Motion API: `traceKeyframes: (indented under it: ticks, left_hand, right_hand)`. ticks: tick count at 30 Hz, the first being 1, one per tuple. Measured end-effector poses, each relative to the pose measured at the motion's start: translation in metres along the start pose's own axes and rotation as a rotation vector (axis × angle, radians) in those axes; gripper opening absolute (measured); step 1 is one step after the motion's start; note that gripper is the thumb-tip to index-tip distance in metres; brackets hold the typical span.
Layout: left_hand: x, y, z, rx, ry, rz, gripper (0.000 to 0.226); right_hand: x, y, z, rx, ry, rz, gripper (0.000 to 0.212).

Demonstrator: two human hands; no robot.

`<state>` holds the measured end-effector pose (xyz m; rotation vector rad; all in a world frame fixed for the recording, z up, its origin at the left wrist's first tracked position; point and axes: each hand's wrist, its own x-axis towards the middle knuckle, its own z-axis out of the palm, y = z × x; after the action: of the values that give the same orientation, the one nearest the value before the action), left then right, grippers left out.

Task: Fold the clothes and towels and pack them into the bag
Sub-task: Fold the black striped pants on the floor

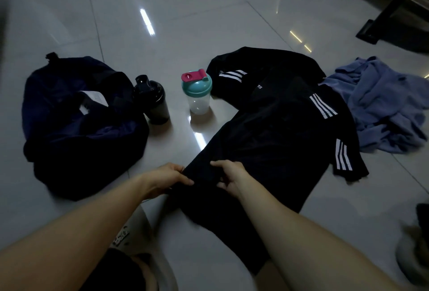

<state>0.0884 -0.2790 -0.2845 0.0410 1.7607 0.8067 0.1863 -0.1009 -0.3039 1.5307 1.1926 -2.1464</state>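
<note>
Folding in hand: hem of black striped shirt point(278, 146) is pinched by left grip point(167, 178) and right grip point(228, 174). Next, likely: hem is carried forward, kept taut.

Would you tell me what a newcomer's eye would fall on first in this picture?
First, the left hand and right hand gripping the near end of the black striped garment spread mid-floor. Then the teal-lidded shaker with its pink cap, standing between the black bottle and the garment.
</note>
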Motion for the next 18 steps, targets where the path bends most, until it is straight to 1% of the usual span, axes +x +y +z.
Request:
traceKeyframes:
  ticks: [4, 7, 8, 9, 11, 12, 13, 14, 16, 17, 18]
  left_hand:
    - [-0.015, -0.016, 0.001, -0.115, -0.015, -0.104, 0.026]
    - [-0.014, -0.026, 0.005, -0.174, 0.047, -0.185, 0.030]
    - [-0.014, -0.028, 0.008, -0.135, 0.086, -0.192, 0.028]
    - [-0.013, -0.029, 0.011, -0.045, 0.122, -0.177, 0.025]
    - [-0.014, -0.027, 0.019, 0.225, 0.165, -0.119, 0.022]
    - [-0.015, -0.024, 0.023, 0.348, 0.181, -0.083, 0.025]
    - [-0.016, -0.022, 0.026, 0.445, 0.198, -0.047, 0.035]
    - [-0.017, -0.020, 0.026, 0.516, 0.197, -0.011, 0.053]
    - [-0.019, -0.020, 0.027, 0.629, 0.149, 0.071, 0.108]
    - [-0.019, -0.021, 0.025, 0.651, 0.141, 0.113, 0.126]
    - [-0.021, -0.021, 0.025, 0.627, 0.155, 0.166, 0.129]
  right_hand:
    - [-0.016, 0.005, -0.007, 0.047, -0.050, 0.060, 0.023]
    - [-0.022, 0.014, -0.018, 0.100, -0.007, 0.034, 0.021]
    - [-0.022, 0.018, -0.019, 0.108, 0.020, 0.010, 0.019]
    - [-0.024, 0.023, -0.018, 0.083, 0.027, -0.004, 0.013]
    - [-0.028, 0.036, -0.012, -0.045, 0.000, 0.010, 0.004]
    - [-0.029, 0.041, -0.007, -0.085, -0.012, 0.017, 0.002]
    - [-0.032, 0.043, -0.002, -0.084, -0.017, 0.012, 0.002]
    - [-0.033, 0.042, 0.003, -0.063, -0.020, 0.004, 0.007]
    - [-0.037, 0.030, 0.013, -0.017, -0.052, -0.014, 0.014]
    - [-0.039, 0.020, 0.016, 0.000, -0.073, -0.022, 0.014]
    - [-0.042, 0.008, 0.018, 0.010, -0.093, -0.034, 0.014]
